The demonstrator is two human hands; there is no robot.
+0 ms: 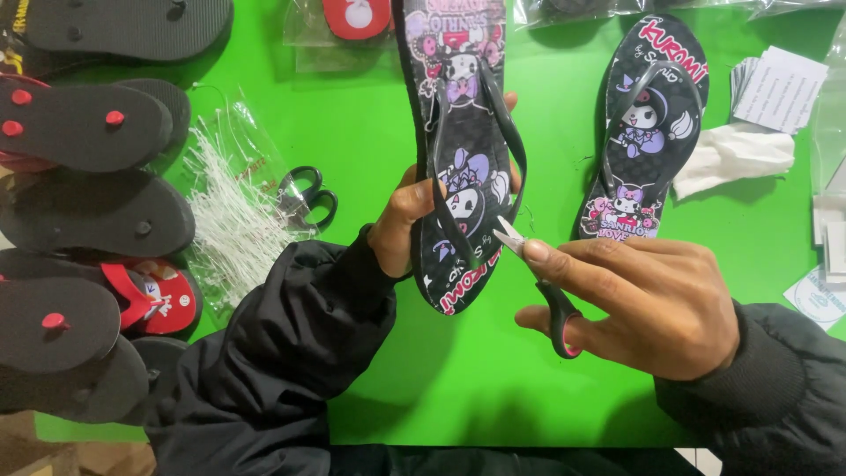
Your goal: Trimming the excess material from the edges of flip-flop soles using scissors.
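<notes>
**Green table, flip-flop held up for snipping**

Bright green tabletop (493, 388) fills the view, cluttered round the edges.

Centre: left hand (407, 220) holds a black printed flip-flop (463, 132) tilted up off the table, thumb over the near edge by the strap, other fingers wrapped behind w/ tips showing at the far edge. Right hand (648, 295) grips small scissors (539, 278) w/ black handles and a pink inner ring; index finger lies straight along the blades, remaining fingers curled thru and round the handle. Blade tips sit just beside the sole's lower end, next to the strap. Blades look nearly closed, nothing visibly between them.

Risk, as I judge it: tips that near the strap could nick the strap or the printed sole if the hand slips; left thumb is also close to the blades. One-hand hold on a floppy sole may let it twist.

Further out: matching flip-flop (648, 132) lies flat to the right, apart. Second scissors (304, 198) lie left of centre, touching a clear bag of white plastic ties (231, 211). Stack of black soles w/ red plugs (84, 220) along the left edge. Clear flat bags at the top edge, one w/ a red piece inside (355, 16). Right side: white rectangular card stack (777, 86), crumpled white paper (731, 154), round-marked white label (820, 295).
</notes>
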